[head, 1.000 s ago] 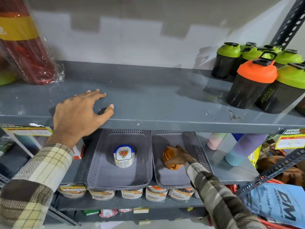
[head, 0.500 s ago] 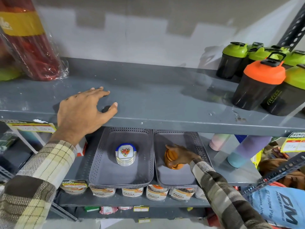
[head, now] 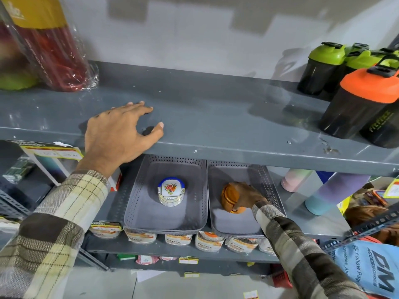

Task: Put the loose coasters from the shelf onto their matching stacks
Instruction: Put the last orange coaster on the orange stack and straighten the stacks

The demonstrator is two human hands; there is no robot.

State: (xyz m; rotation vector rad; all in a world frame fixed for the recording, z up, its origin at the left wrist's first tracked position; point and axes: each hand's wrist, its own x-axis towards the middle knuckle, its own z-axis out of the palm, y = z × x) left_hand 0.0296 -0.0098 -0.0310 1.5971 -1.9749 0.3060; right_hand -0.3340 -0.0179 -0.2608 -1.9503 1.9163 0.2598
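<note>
The person's left hand (head: 117, 134) lies palm down on the upper shelf (head: 216, 117), fingers spread and loose, gripping nothing. Its thumb reaches toward the shelf's front edge, and a small dark spot sits on the metal just beside the thumb tip; what it is cannot be told.

Below the upper shelf, on the next level down, two grey perforated trays stand side by side, touching along their long edges. The left tray (head: 138, 214) holds a stack of white coasters (head: 171, 192) with blue corners and a red flower print, standing near the tray's middle, apart from both hands. The right tray (head: 235, 225) holds a stack of orange coasters (head: 230, 198). The right hand (head: 246, 195) is closed around that orange stack, fingers over its top and far side, thumb low at the near side. Whether the top coaster lies flat on the stack is hidden by the fingers.

On the upper shelf, to the right of the left hand and well apart from it, stand dark shaker bottles, one with an orange lid (head: 364, 85) and others with green lids (head: 326, 53). At the far left of the same shelf stands a red bottle wrapped in clear plastic (head: 54, 52). Pastel bottles (head: 336, 190) stand to the right of the trays.
</note>
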